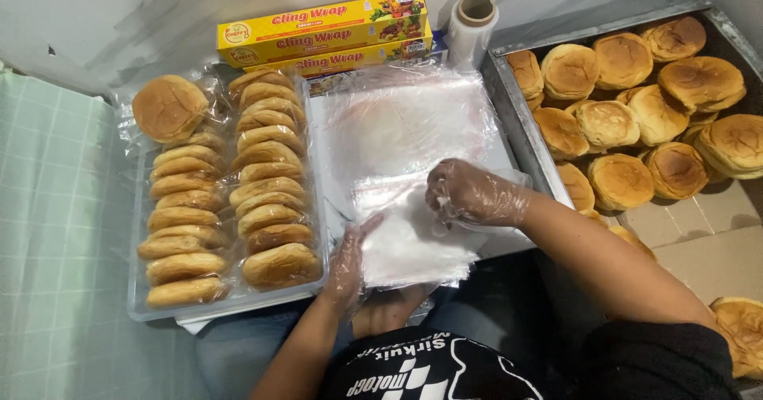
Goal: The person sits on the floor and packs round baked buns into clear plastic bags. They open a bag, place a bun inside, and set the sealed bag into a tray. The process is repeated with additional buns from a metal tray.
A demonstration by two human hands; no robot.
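Observation:
Both my hands wear thin clear plastic gloves. My left hand lies flat with fingers apart on the left edge of a sheet of clear cling film spread over a white board. My right hand pinches the same sheet near its upper right part, fingers closed on the film. More film lies smoothed out on the board beyond the hands.
A clear tray at the left holds two rows of wrapped buns. A metal tray at the right holds several loose buns. Yellow cling-film boxes and a film roll stand at the back wall.

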